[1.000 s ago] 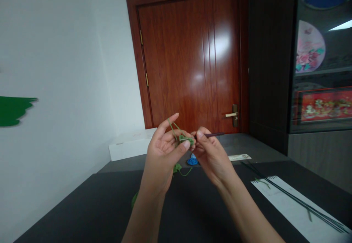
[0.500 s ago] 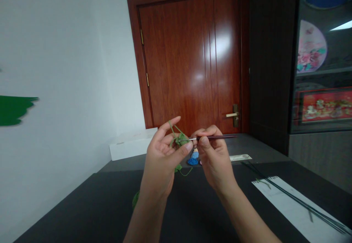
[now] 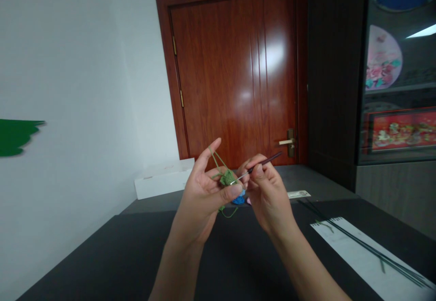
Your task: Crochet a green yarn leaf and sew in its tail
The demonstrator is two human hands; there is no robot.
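Between the thumb and fingers of my left hand [image 3: 204,201] is a small piece of green crochet [image 3: 227,177]. Green yarn [image 3: 218,156] runs from it up over my raised left index finger. My right hand [image 3: 267,189] pinches a crochet hook [image 3: 269,159] with a dark handle, its handle end tilted upward. The hook's metal tip lies against the crochet piece, near my left thumb. Whether the tip is through a stitch, I cannot tell. Below my hands hangs or lies a loose green yarn tail [image 3: 231,214].
Behind my hands, blue crocheted pieces [image 3: 239,199] lie on the dark table [image 3: 231,264]. A white box [image 3: 163,180] sits at the back left. To the right are a pale ruler-like strip [image 3: 299,194] and dark green stems [image 3: 371,249] across white paper [image 3: 347,251].
The hook has swung from nearly level to slanted, its handle end rising and its tip dropping toward my left thumb. The crochet piece has turned slightly in my left hand.
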